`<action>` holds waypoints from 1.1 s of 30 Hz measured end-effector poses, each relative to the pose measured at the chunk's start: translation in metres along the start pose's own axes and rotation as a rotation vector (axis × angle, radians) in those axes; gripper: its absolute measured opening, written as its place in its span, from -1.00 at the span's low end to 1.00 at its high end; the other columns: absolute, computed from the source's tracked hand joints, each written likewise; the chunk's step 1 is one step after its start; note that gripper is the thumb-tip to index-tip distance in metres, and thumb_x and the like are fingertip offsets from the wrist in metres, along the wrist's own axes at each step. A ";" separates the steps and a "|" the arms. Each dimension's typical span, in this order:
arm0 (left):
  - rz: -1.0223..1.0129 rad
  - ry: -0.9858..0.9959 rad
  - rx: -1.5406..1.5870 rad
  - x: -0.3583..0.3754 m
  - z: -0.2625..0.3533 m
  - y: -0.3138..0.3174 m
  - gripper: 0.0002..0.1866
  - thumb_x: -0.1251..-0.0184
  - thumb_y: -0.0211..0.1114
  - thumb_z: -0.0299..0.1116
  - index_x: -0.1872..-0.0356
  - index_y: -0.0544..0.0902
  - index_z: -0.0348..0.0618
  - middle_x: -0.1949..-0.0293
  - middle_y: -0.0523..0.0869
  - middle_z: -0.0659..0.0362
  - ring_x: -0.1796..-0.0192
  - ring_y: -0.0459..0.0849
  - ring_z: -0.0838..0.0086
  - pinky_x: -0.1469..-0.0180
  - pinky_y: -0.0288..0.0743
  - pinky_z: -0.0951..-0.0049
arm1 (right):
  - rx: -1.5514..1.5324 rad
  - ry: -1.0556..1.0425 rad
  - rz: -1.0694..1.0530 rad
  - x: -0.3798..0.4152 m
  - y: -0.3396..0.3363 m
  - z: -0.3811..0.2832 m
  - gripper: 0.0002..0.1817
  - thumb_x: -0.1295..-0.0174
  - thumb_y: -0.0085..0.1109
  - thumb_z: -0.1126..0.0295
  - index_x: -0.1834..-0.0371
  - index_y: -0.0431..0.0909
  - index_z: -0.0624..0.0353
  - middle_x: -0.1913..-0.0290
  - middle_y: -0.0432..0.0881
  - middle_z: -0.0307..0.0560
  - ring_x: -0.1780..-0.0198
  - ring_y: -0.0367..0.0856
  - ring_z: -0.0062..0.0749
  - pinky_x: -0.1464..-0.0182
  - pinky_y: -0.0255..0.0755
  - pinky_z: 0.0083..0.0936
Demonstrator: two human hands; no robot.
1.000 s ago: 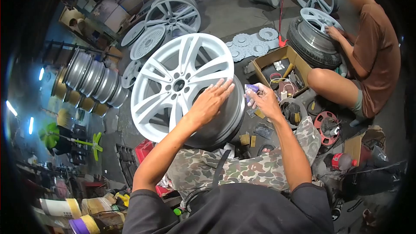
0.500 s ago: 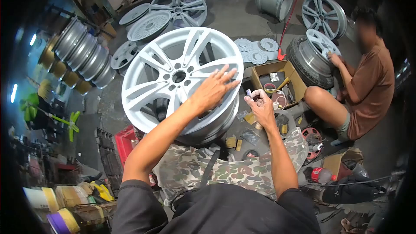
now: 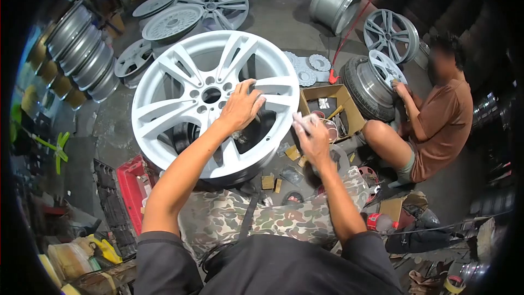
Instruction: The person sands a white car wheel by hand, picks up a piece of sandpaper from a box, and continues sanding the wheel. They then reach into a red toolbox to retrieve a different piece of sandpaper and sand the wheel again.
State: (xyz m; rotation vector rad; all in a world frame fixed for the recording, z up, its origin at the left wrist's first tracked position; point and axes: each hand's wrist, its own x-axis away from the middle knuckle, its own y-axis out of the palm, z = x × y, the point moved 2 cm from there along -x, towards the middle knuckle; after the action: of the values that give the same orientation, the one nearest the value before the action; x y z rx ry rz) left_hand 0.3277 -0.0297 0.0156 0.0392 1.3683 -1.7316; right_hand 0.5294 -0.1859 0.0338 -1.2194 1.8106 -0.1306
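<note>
A large white-grey multi-spoke wheel rim (image 3: pixel 154 110) lies tilted in front of me, its face turned up. My left hand (image 3: pixel 240 108) rests over the spokes just right of the hub, fingers apart and slightly bent. At the rim's right edge is my right hand (image 3: pixel 314 141), its fingers closed on a small pale piece (image 3: pixel 297 122) too blurred to identify. Pale dust coats the fingertips of this hand.
An open cardboard box (image 3: pixel 349 125) with tools and cord stands on the right. Beyond it, a seated person (image 3: pixel 445 125) works at a wheel with a tire (image 3: pixel 371 90). More rims (image 3: pixel 218 3) lie behind; a red tray (image 3: pixel 135 188) is at left.
My left hand has drawn back from the right spokes toward the hub. My right hand has come up against the rim's edge. The view has shifted slightly right.
</note>
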 end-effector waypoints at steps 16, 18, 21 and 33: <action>-0.164 -0.119 -0.003 0.013 -0.019 -0.017 -0.65 -0.50 0.26 -0.18 -0.12 0.65 -0.19 -0.04 0.59 -0.02 -0.19 0.44 0.01 -0.31 0.36 0.09 | -0.060 0.237 0.337 0.032 0.040 -0.014 -0.71 -0.44 0.23 0.45 -0.17 0.73 0.22 0.30 0.49 -0.09 0.26 0.51 -0.32 0.16 0.43 -0.36; -0.109 -0.072 0.015 0.011 -0.019 -0.020 -0.66 -0.50 0.27 -0.19 -0.10 0.67 -0.21 -0.04 0.64 -0.02 -0.16 0.46 0.01 -0.30 0.37 0.10 | -0.062 0.263 0.341 0.039 0.044 -0.021 -0.74 -0.46 0.21 0.44 -0.13 0.74 0.23 0.30 0.48 -0.09 0.26 0.50 -0.30 0.16 0.42 -0.35; -0.089 -0.089 0.018 0.009 -0.020 -0.018 -0.66 -0.46 0.30 -0.18 -0.07 0.69 -0.20 0.00 0.68 0.00 -0.13 0.49 0.03 -0.25 0.40 0.08 | -0.062 0.193 0.353 0.037 0.042 -0.019 -0.76 -0.48 0.20 0.42 -0.08 0.75 0.24 0.31 0.46 -0.08 0.27 0.49 -0.27 0.17 0.40 -0.34; -0.095 -0.115 -0.002 0.013 -0.020 -0.018 -0.64 -0.46 0.30 -0.12 -0.06 0.72 -0.17 0.02 0.72 0.06 -0.12 0.52 0.07 -0.23 0.42 0.09 | -0.086 0.288 0.343 0.021 0.040 -0.007 -0.73 -0.46 0.21 0.40 -0.10 0.75 0.27 0.27 0.49 -0.06 0.20 0.47 -0.25 0.07 0.39 -0.36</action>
State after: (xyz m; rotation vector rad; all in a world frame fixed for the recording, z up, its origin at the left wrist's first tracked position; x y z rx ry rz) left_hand 0.2989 -0.0227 0.0145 -0.1266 1.3057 -1.7826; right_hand 0.4948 -0.1843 0.0034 -0.9661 2.2711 -0.0339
